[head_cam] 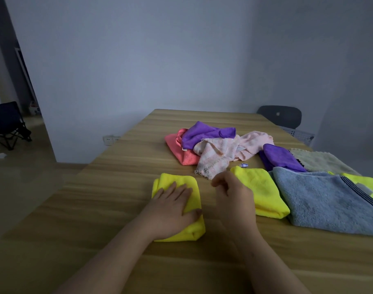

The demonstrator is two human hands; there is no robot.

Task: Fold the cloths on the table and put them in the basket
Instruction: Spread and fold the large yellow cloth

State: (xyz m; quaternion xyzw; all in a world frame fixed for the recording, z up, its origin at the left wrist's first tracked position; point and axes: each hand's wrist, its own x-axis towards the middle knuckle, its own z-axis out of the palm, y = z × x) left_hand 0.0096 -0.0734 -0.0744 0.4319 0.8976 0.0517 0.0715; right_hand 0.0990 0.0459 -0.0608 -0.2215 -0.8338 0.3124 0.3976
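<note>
A folded yellow cloth (193, 188) lies on the wooden table (109, 187) in front of me. My left hand (170, 205) rests flat on it with straight fingers. My right hand (234, 194) hovers just right of that cloth, fingers loosely curled, holding nothing. Beside it lies a second folded yellow cloth (264, 187). Farther back sits a loose heap: a coral cloth (177, 147), a purple cloth (204, 133) and a pale pink cloth (221, 154). No basket is in view.
At the right lie a grey-blue towel (325, 200), another purple cloth (281, 157), a beige cloth (321, 161) and a yellow cloth's edge (363, 181). A dark chair (281, 116) stands behind the table's far right corner. A folding chair (7, 124) stands on the floor, far left.
</note>
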